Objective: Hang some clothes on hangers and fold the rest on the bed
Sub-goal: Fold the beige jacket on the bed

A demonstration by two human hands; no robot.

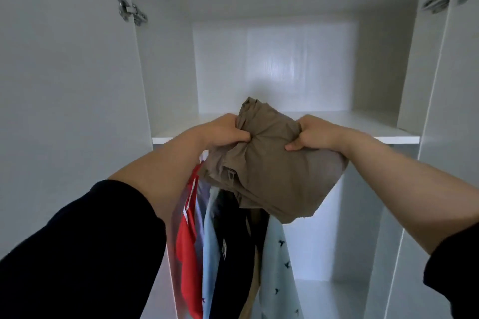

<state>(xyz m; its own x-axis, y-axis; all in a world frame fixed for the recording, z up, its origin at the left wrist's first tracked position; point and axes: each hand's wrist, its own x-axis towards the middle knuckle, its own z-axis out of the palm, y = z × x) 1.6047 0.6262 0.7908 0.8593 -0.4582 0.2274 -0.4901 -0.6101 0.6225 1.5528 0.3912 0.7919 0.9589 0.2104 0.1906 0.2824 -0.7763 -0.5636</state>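
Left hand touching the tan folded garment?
Touching. Head view shows the left hand gripping the tan folded garment, fingers curled into its bunched edge.

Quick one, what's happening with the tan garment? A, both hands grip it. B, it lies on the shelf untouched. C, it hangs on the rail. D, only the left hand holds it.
A: the left hand and right hand each clutch the tan garment by the shelf edge.

Matt tan cloth bundle (269,176); smooth white shelf (363,134); shiny metal hinge (129,9).
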